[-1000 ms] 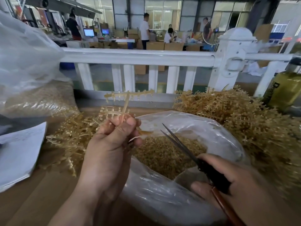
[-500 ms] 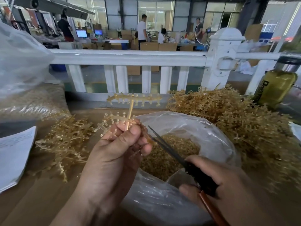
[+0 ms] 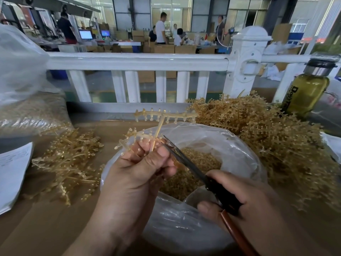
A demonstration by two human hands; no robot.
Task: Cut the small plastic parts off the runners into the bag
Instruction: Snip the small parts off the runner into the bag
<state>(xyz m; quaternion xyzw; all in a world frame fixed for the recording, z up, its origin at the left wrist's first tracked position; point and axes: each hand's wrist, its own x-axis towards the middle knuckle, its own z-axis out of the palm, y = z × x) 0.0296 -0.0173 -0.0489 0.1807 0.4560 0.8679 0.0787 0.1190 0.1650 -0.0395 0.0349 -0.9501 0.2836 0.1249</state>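
Note:
My left hand [image 3: 137,174] pinches an amber plastic runner [image 3: 162,115] upright over the open clear bag [image 3: 238,145]; small parts still line its top crossbar. My right hand [image 3: 245,198] grips black-handled scissors [image 3: 186,161]. Their blades reach up-left to the runner's lower branch, right beside my left thumb. Inside the bag lies a heap of cut amber parts [image 3: 191,169].
A large pile of runners [image 3: 267,133] lies to the right, a smaller pile [image 3: 72,159] to the left. A bottle of yellow liquid [image 3: 308,89] stands far right. A filled bag [image 3: 27,108] and papers [image 3: 11,172] sit left. A white railing [image 3: 136,61] runs behind the table.
The scissors have moved up-left, from clear of the runner to its lower branch by my left thumb. My left hand shifted the runner rightward over the bag.

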